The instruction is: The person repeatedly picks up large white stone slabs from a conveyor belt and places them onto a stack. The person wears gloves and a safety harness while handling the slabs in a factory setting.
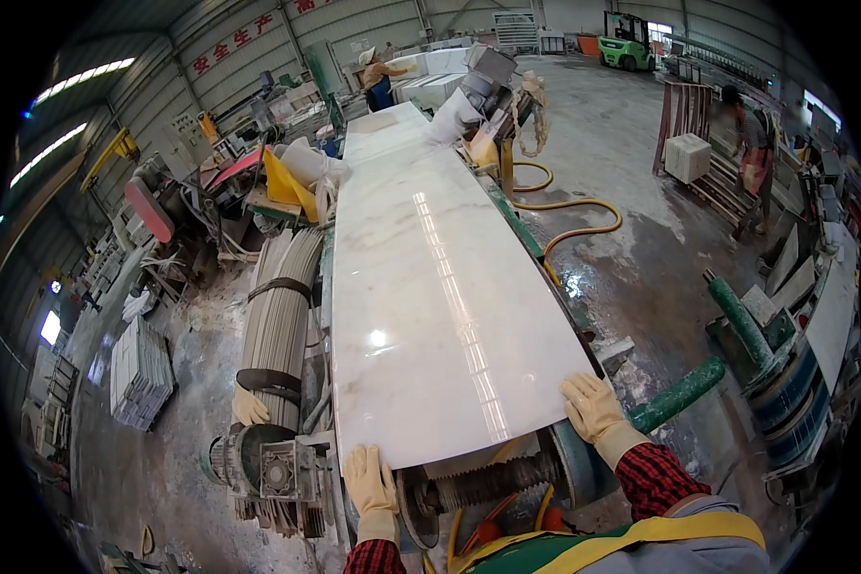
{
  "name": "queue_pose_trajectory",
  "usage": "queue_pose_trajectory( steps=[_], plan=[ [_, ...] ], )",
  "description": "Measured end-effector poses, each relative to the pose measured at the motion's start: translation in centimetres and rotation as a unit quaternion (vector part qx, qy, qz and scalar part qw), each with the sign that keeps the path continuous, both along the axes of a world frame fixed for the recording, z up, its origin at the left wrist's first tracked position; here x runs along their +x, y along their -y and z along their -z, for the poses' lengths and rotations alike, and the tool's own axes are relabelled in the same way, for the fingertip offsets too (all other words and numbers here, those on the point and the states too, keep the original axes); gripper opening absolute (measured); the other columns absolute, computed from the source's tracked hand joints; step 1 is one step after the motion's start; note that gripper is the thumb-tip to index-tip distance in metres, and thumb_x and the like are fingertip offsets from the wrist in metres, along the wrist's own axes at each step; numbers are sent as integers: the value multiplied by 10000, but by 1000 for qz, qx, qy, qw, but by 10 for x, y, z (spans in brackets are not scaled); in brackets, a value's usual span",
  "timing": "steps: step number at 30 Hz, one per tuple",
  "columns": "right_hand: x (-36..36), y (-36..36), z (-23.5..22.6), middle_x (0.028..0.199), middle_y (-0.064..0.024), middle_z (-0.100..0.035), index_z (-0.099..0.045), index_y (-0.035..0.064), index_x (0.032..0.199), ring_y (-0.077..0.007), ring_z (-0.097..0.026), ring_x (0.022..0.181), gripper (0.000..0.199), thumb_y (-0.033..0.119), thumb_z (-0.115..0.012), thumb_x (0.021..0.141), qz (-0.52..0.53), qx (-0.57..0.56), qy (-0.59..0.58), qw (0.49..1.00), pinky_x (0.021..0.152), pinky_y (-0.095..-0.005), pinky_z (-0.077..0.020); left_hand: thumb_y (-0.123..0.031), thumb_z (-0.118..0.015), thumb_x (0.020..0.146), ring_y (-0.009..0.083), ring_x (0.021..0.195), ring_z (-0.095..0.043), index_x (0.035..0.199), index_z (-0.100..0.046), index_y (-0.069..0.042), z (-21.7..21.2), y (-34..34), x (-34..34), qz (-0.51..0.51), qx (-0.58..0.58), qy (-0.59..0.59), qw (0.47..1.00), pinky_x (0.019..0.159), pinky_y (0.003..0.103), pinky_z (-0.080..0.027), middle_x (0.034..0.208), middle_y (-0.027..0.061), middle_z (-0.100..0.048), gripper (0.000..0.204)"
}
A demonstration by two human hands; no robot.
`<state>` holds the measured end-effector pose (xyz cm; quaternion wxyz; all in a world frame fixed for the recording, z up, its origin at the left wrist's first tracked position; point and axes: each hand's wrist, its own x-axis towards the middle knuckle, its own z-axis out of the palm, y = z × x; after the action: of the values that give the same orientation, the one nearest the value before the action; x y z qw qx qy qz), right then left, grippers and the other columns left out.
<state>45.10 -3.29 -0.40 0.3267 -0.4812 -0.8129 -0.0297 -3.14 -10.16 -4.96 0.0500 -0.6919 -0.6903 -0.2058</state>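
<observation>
**Marble slab at the machine's near end, both hands on its edge**

Marble slab (pixel 440 287), white and polished, lies flat along the machine bed, its near edge over a ribbed roller (pixel 488 483). The left hand (pixel 370 481), in a pale glove, rests flat on the near left corner; its grip is not clenched, fingers laid on the stone. The right hand (pixel 591 407) presses the near right corner the same way, fingers spread. Nothing is lifted: the slab looks fully borne by the bed, so the handling seems only begun. Beside it, a strapped bundle of strips (pixel 277 325) lies on the left. Farther off, a yellow hose (pixel 569 206) curls on the wet floor (pixel 641 258). At the far end a person (pixel 378 77) stands, possibly at another slab; too small to tell.
</observation>
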Motion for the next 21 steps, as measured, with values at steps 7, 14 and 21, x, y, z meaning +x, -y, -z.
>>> queue_pose_trajectory(
  steps=[7, 14, 21],
  plan=[
    [1, 3, 6, 1149, -177, -665, -643, 43, 1128, -403, -630, 1085, 252, 140, -658, 896, 5, -9, 8, 1000, 1010, -507, -501, -188, -641, 996, 529, 1427, -468, 1452, -596, -51, 2, 6, -1, -2, 9, 9, 1000, 1241, 587, -328, 1544, 303, -543, 479],
    [4, 9, 7, 1229, -195, -680, -659, 42, 1154, -420, -630, 1158, 277, 150, -667, 898, 14, -13, 11, 1000, 1064, -519, -494, -222, -659, 984, 503, 1394, -493, 1425, -612, -58, 13, 6, -3, -5, 28, 0, 1000, 1224, 608, -336, 1520, 267, -557, 473],
    [6, 10, 11, 1218, -201, -688, -673, 32, 1200, -437, -625, 1164, 323, 143, -665, 896, 18, -21, 3, 1000, 1070, -528, -490, -229, -657, 983, 495, 1399, -495, 1419, -616, -59, 9, 7, -2, 2, 15, 15, 1000, 1223, 590, -346, 1521, 258, -564, 470]
  ],
)
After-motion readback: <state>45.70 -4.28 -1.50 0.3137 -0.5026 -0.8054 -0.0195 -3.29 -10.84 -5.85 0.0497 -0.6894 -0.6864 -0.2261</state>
